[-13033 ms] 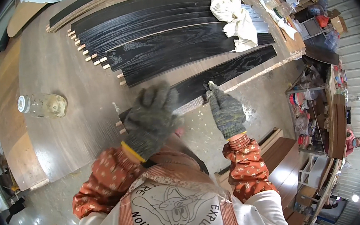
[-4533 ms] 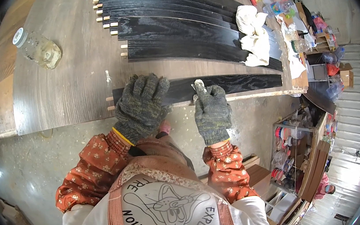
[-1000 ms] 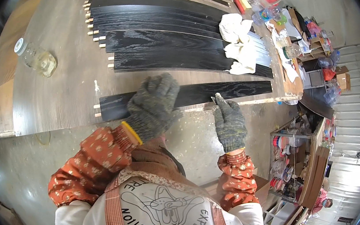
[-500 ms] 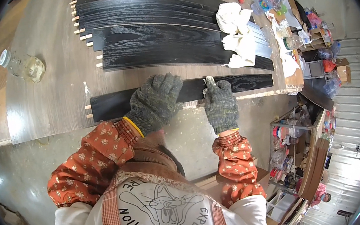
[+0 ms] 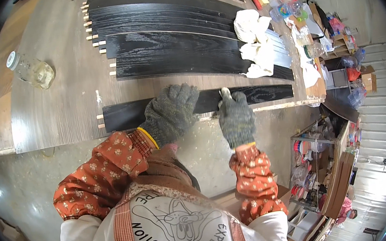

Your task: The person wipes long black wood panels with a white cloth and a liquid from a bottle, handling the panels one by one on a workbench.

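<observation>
The black board (image 5: 266, 93) lies along the near edge of the bench (image 5: 67, 101), long axis left-right; the left hand (image 5: 173, 113) lies over it left of middle, fingers slightly spread; the right hand (image 5: 236, 118) is right of middle, whether pinching I cannot tell.

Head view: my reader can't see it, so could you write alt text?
The gloved left hand lies over a narrow black board at the near edge of a wood-grain table, the gloved right hand partly over it farther right. Beyond are more black boards with a crumpled white cloth near their right end; a lidded jar is at left.
</observation>
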`<state>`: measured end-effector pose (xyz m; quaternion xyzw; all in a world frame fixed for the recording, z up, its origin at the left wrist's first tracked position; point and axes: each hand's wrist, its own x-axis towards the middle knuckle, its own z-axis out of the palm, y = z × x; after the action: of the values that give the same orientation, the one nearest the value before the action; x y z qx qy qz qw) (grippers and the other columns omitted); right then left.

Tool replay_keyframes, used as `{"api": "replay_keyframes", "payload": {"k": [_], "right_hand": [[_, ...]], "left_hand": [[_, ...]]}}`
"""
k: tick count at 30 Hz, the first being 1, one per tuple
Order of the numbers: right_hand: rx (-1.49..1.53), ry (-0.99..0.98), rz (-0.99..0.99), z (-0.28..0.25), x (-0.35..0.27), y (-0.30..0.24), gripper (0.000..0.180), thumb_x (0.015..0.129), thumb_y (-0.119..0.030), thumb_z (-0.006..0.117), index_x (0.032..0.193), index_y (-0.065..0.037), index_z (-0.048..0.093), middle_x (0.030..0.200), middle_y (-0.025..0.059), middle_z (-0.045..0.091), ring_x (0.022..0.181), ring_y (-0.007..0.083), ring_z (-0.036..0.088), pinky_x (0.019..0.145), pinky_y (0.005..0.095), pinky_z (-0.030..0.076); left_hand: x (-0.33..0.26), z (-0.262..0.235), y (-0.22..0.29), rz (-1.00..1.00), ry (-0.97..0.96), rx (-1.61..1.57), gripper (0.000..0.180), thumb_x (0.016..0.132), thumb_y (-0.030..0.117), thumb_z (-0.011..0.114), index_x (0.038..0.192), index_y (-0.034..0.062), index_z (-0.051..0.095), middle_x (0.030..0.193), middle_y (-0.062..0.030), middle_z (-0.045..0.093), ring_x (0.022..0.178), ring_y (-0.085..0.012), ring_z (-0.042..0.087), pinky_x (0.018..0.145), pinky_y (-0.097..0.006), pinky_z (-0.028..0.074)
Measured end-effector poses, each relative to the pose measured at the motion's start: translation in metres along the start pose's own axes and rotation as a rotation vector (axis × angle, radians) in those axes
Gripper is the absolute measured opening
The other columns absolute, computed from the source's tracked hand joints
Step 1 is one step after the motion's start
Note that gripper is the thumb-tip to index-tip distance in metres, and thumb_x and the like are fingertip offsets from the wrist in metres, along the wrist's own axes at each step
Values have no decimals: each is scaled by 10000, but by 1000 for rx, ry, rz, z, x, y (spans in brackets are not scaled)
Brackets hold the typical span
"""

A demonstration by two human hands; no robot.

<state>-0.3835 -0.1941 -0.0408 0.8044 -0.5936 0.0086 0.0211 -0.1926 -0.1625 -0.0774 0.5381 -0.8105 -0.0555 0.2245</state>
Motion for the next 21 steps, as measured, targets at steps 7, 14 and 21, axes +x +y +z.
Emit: {"api": "replay_keyframes", "payload": {"k": [7,14,21], "right_hand": [[39,25,-32,-3,-18,-9,365,856,-160,594,1221,-184,583,1007,128,574,762,318,624,646,426,522],[34,-35,-30,-4,-22,-12,202,853,-182,556,1046,-140,597,947,78,562,811,281,635,653,435,517],[-88,161,91,15,-17,31,255,865,-223,555,1113,-175,593,949,54,598,765,248,631,651,407,514]], "left_hand": [[1,2,-6,44,-7,26,642,785,354,654,1296,1,488,1267,-189,509,1124,-322,495,980,-445,395],[0,5,-4,61,19,45,629,792,370,648,1287,11,502,1238,-176,522,1101,-323,503,953,-444,420],[-1,11,-7,40,81,83,614,784,386,656,1264,25,528,1242,-156,514,1099,-312,496,937,-443,428]]}}
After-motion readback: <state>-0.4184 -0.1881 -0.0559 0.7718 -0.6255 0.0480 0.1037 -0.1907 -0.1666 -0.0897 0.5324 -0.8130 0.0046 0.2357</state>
